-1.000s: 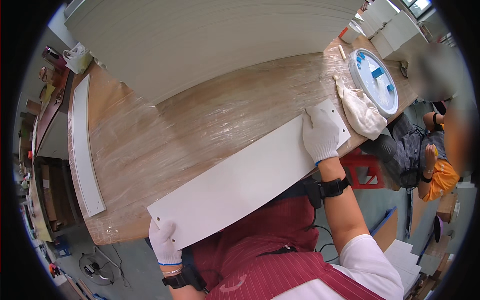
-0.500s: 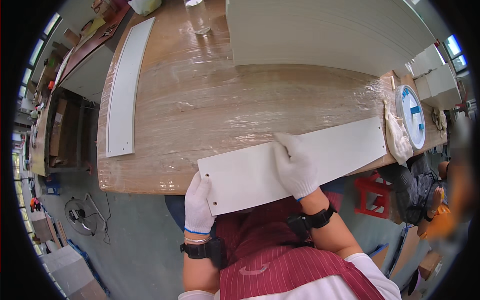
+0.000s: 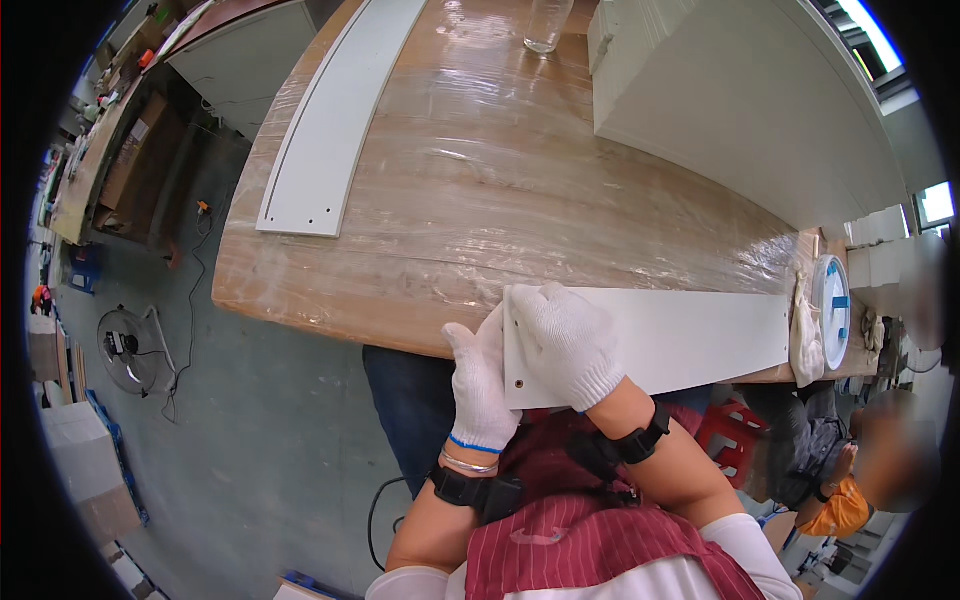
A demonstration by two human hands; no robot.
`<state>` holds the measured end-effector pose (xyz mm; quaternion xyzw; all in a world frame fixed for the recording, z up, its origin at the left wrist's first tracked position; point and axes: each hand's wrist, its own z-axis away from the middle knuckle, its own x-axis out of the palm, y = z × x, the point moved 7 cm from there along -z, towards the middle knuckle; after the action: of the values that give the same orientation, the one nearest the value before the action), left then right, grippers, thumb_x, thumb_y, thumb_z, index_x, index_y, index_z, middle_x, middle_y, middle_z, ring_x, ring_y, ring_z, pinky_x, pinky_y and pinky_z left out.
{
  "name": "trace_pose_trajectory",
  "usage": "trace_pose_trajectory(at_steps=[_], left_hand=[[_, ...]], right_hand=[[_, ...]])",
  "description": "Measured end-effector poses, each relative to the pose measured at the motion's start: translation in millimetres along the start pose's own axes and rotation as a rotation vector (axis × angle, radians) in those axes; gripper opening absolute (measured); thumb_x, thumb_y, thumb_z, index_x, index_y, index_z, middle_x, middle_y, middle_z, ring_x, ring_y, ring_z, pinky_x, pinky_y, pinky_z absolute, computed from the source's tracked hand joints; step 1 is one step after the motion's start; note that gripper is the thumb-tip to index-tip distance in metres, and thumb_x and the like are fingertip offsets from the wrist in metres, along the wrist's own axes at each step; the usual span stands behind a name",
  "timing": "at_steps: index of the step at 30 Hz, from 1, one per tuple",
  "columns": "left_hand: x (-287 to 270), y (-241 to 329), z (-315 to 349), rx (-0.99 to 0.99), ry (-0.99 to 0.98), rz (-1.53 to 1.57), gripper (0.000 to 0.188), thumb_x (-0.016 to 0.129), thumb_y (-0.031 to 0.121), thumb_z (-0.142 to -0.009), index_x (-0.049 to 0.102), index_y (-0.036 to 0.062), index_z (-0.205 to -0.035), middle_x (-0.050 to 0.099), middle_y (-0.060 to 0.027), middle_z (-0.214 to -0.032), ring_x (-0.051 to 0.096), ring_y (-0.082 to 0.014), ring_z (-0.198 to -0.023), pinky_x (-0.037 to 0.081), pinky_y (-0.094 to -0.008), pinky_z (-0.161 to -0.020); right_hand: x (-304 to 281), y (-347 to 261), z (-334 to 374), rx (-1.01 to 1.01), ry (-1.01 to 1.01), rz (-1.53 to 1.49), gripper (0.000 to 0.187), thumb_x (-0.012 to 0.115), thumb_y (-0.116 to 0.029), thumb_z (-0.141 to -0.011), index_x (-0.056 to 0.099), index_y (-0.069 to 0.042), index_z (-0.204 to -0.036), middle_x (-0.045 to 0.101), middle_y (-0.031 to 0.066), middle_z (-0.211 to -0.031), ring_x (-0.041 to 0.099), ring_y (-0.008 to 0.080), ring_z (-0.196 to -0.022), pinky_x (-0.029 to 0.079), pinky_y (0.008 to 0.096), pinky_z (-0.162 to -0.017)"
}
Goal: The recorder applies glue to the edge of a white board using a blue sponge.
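Note:
A long white board (image 3: pixel 700 335) lies along the table's near edge, its left end jutting out toward me. Brown-rimmed holes sit near that end; the lower hole (image 3: pixel 519 384) shows plainly. My left hand (image 3: pixel 481 385), in a white knit glove, holds the board by its left end edge, thumb standing apart. Also gloved, my right hand (image 3: pixel 572 345) rests on the board's face beside the holes, fingers curled in. Whatever its fingers may hold is hidden beneath them. A second white board (image 3: pixel 345 120) with small holes lies at the table's far left.
Plastic film covers the wooden table (image 3: pixel 440 210). A stack of white panels (image 3: pixel 740 110) stands at the back right, near a clear glass (image 3: pixel 547 25). At the right lie a cloth (image 3: pixel 806 330) and a round white-and-blue lid (image 3: pixel 832 310). A person (image 3: pixel 800 440) sits beyond a red stool (image 3: pixel 735 435).
My right hand has slid from the board's middle to its left end. The board now lies straighter across, and the whole view has shifted. My left thumb has come away from the board.

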<state>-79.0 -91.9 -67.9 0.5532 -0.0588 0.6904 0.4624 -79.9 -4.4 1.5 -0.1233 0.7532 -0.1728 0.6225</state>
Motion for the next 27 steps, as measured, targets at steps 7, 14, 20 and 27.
trace_pose_trajectory(at_steps=[7, 14, 20, 27], left_hand=[[4, 3, 3, -0.025, -0.13, 0.068, 0.106, 0.02, 0.081, -0.093, 0.023, -0.0045, -0.156, 0.038, -0.0196, -0.156, 0.04, -0.0325, -0.142, 0.033, -0.0429, -0.117], [2, 10, 0, -0.044, -0.149, 0.153, 0.112, 0.018, 0.084, -0.09, 0.02, -0.0061, -0.156, 0.034, -0.0224, -0.157, 0.038, -0.0345, -0.143, 0.031, -0.0447, -0.118], [12, 11, 2, -0.066, -0.193, 0.288, 0.116, 0.013, 0.086, -0.089, 0.018, -0.0087, -0.155, 0.034, -0.0245, -0.157, 0.035, -0.0378, -0.144, 0.03, -0.0465, -0.118], [-1, 2, 0, -0.068, -0.081, 0.068, 0.097, 0.025, 0.075, -0.098, 0.028, -0.0042, -0.153, 0.039, -0.0212, -0.155, 0.041, -0.0369, -0.141, 0.032, -0.0488, -0.117]], right_hand=[[-12, -3, 2, -0.08, -0.082, -0.178, 0.02, 0.068, -0.014, -0.088, 0.069, -0.011, -0.107, 0.065, 0.0135, -0.083, 0.065, 0.0347, -0.076, 0.053, 0.0435, -0.065], [3, -27, 20, -0.161, -0.255, -0.01, 0.023, 0.061, -0.014, -0.085, 0.065, -0.011, -0.107, 0.064, 0.0117, -0.079, 0.067, 0.0323, -0.075, 0.053, 0.0434, -0.061], [-1, -42, 75, -0.254, -0.43, -0.064, 0.014, 0.065, -0.016, -0.082, 0.06, -0.011, -0.095, 0.066, 0.0105, -0.075, 0.069, 0.031, -0.071, 0.054, 0.0432, -0.059], [-16, 10, 82, -0.025, -0.278, -0.234, 0.014, 0.066, -0.018, -0.082, 0.067, -0.006, -0.091, 0.066, 0.0169, -0.084, 0.067, 0.0381, -0.081, 0.054, 0.0466, -0.066]])
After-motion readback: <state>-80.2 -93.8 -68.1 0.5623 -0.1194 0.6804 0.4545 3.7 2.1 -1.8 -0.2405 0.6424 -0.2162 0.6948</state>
